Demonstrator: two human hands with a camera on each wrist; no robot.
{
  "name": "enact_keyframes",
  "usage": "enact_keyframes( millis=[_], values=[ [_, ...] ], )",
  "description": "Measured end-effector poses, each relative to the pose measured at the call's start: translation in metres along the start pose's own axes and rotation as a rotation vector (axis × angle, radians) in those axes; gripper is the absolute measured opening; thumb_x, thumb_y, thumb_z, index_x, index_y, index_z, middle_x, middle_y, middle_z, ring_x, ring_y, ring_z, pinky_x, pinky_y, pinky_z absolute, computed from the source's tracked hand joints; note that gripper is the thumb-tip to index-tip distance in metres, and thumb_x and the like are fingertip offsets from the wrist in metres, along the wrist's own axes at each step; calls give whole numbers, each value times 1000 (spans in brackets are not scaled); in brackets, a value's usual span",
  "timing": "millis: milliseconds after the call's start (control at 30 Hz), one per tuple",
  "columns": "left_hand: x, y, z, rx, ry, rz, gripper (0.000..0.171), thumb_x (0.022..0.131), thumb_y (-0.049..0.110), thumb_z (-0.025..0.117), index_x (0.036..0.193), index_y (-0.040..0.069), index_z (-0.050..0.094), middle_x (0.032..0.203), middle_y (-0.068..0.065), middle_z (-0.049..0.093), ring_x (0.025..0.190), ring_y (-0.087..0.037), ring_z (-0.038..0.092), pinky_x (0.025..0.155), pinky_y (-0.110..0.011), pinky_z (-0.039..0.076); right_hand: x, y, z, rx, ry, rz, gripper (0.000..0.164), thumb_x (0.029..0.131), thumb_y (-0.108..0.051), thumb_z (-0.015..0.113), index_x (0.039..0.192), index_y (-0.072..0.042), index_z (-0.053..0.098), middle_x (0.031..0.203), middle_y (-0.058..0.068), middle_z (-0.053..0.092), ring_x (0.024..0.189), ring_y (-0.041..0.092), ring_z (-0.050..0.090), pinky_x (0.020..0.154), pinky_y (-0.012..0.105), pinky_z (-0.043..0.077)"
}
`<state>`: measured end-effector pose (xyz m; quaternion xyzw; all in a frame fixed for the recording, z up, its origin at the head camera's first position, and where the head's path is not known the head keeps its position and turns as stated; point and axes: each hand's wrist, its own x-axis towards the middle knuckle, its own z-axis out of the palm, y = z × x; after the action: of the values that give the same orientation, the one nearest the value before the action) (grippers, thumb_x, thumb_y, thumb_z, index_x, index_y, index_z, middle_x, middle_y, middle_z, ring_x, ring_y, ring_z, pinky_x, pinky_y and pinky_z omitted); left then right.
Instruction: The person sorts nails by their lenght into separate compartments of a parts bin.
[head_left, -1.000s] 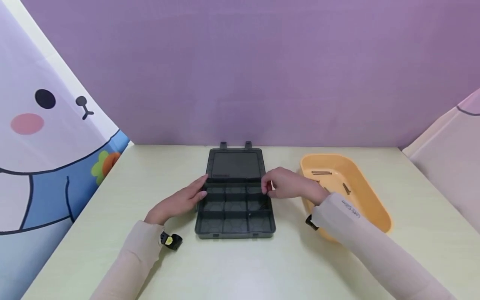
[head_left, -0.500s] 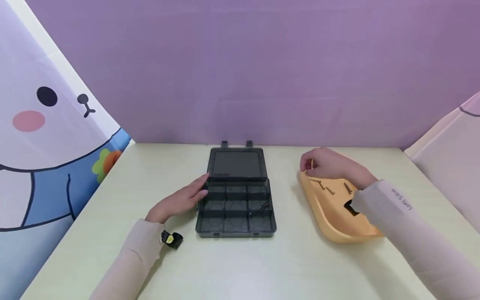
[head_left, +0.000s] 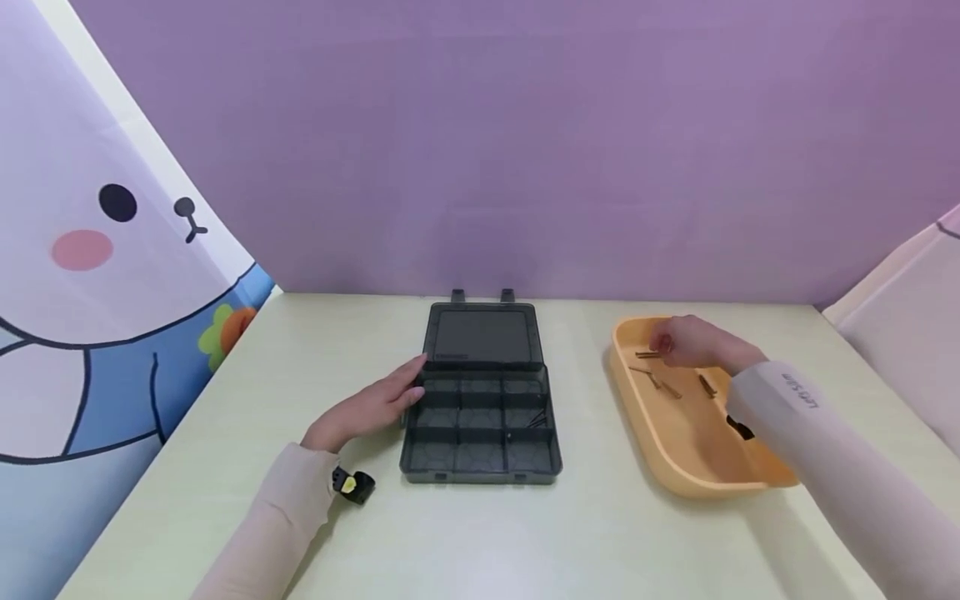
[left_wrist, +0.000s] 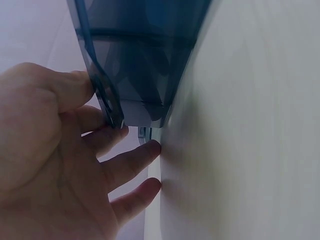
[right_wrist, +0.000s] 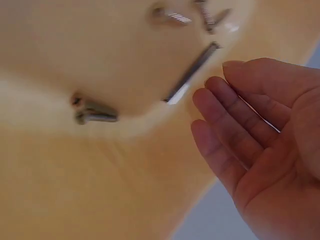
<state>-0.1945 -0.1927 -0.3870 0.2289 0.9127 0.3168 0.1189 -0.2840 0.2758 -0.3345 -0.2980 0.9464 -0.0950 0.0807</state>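
Observation:
A dark, see-through compartment box [head_left: 480,477] lies on the table, its lid [head_left: 483,336] folded back. Several small dark screws or nails [head_left: 537,419] sit in its right middle compartment. My left hand [head_left: 367,408] rests along the box's left side. In the left wrist view, the thumb touches the rim and the other fingers are spread. Over the back of the yellow tray [head_left: 697,433] is my right hand [head_left: 693,342]. Its fingers are slightly bent, with nothing between them in the right wrist view. Just ahead of the fingertips lie long thin nails [right_wrist: 192,72].
Short screws [right_wrist: 95,110] lie apart from the long nails in the tray, in the right wrist view. The pale table [head_left: 480,542] runs back to a purple backdrop [head_left: 525,167]. At left hangs a cartoon-printed cloth [head_left: 142,333].
My right hand has left the box's right side, passed over the tray's left rim and moved right, over the tray's back. The left hand has stayed at the box.

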Motion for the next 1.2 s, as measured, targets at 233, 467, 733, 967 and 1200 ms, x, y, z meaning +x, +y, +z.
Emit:
enact_keyframes(
  millis=[233, 467, 733, 967, 1200],
  values=[
    [0, 0, 0, 8, 4, 1, 60, 105, 24, 33, 153, 0, 6, 159, -19, 8, 147, -36, 8, 117, -53, 15, 4, 11, 12, -62, 8, 5, 10, 82, 0, 65, 91, 0, 68, 84, 7, 65, 78, 21, 59, 72, 41, 52],
    [0, 2, 1, 12, 2, 2, 59, 105, 21, 34, 152, -1, 6, 159, -21, 7, 146, -38, 8, 117, -54, 14, 5, 14, 19, -120, 29, 30, 15, 76, 4, 60, 74, -10, 62, 71, -2, 57, 66, 13, 47, 63, 27, 41],
    [-2, 2, 1, 22, 8, 4, 59, 105, 22, 34, 152, -2, 7, 159, -21, 8, 146, -38, 9, 117, -54, 15, 3, 17, 22, -7, -28, 86, 16, 71, 3, 56, 66, -12, 54, 63, -6, 47, 59, 11, 40, 57, 23, 33],
    [-1, 0, 1, 25, 5, 2, 59, 106, 23, 33, 152, -1, 6, 159, -21, 8, 146, -38, 8, 117, -54, 14, -1, 20, 25, 35, -49, 32, 16, 68, 4, 56, 66, -11, 52, 63, -7, 44, 58, 10, 37, 57, 23, 31],
    [0, 0, 1, 25, 7, 3, 59, 105, 22, 33, 152, -1, 6, 159, -21, 8, 146, -38, 8, 117, -54, 15, -5, 17, 15, 82, -42, 47, 12, 79, -3, 62, 70, -9, 56, 67, -4, 49, 61, 11, 40, 59, 25, 35]
  ],
)
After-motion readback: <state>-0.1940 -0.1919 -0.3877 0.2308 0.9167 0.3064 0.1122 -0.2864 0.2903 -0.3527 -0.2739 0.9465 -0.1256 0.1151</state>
